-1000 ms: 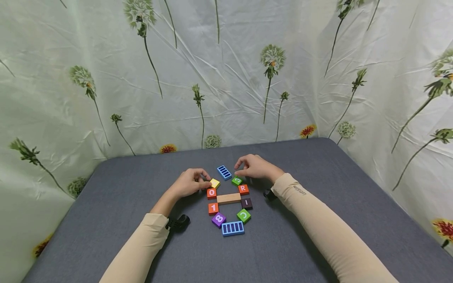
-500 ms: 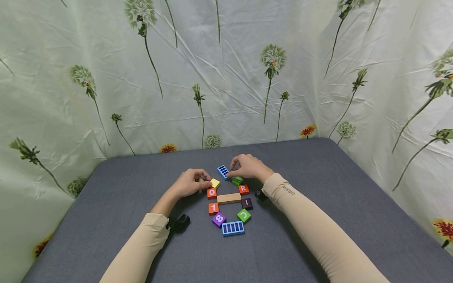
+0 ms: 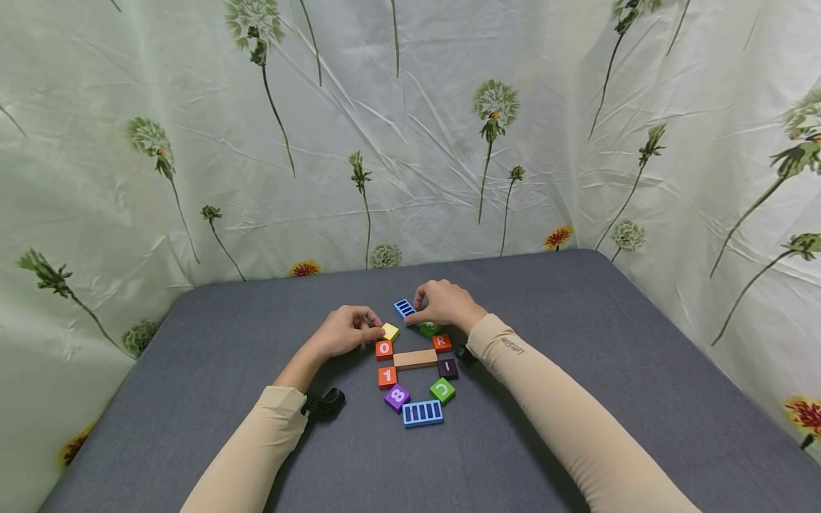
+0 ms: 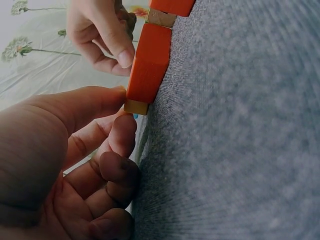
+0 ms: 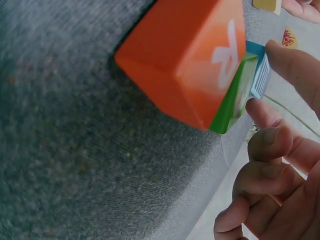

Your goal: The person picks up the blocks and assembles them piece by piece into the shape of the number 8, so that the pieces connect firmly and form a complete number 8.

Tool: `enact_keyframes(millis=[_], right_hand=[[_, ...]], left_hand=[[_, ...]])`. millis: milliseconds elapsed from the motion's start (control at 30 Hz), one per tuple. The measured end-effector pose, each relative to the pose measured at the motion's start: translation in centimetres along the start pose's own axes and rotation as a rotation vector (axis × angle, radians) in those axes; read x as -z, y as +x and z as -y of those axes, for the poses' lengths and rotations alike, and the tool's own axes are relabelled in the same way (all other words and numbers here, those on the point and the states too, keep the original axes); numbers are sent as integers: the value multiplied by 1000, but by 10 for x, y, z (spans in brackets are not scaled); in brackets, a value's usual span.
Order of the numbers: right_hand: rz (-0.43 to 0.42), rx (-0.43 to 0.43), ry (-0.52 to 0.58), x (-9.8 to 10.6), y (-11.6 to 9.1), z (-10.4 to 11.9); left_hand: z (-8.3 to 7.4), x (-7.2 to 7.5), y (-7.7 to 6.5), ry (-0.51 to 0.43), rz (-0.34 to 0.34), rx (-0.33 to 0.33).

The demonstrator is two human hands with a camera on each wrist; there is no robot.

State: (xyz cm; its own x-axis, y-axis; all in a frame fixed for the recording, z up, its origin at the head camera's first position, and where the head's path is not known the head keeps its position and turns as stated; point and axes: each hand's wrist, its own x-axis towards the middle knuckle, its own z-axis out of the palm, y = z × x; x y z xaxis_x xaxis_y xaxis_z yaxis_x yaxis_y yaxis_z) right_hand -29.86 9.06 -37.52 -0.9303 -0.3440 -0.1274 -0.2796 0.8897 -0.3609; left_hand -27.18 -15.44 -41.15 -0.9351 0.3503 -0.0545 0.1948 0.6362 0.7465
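Note:
In the head view my left hand (image 3: 349, 330) pinches a small yellow block (image 3: 390, 331) at the upper left of a ring of blocks. The left wrist view has the thumb and index finger at that yellow block (image 4: 136, 107), right behind an orange block (image 4: 150, 65). My right hand (image 3: 445, 304) has thumb and index finger at the two sides of a blue slatted block (image 3: 404, 308) at the ring's far end. Part of this blue block (image 5: 261, 75) shows between the fingertips in the right wrist view, behind a green block (image 5: 235, 100). The other right fingers are curled.
Around a plain wooden plank (image 3: 415, 359) lie orange blocks marked 0 (image 3: 383, 349), 1 (image 3: 387, 377) and R (image 3: 441, 343). A dark block (image 3: 447, 368), a purple 8 block (image 3: 397, 397), a green block (image 3: 442, 390) and another blue slatted block (image 3: 422, 413) complete the ring on grey cloth.
My right hand has moved left from beside the green 3 block to the far blue slatted block and taken it between thumb and finger. The left hand stays at the yellow block.

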Motion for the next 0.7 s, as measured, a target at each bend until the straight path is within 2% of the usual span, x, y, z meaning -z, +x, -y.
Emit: enact_keyframes(millis=[700], right_hand=[[-14, -71, -34, 2, 5, 2]], left_hand=[[0, -1, 1, 19, -2, 10]])
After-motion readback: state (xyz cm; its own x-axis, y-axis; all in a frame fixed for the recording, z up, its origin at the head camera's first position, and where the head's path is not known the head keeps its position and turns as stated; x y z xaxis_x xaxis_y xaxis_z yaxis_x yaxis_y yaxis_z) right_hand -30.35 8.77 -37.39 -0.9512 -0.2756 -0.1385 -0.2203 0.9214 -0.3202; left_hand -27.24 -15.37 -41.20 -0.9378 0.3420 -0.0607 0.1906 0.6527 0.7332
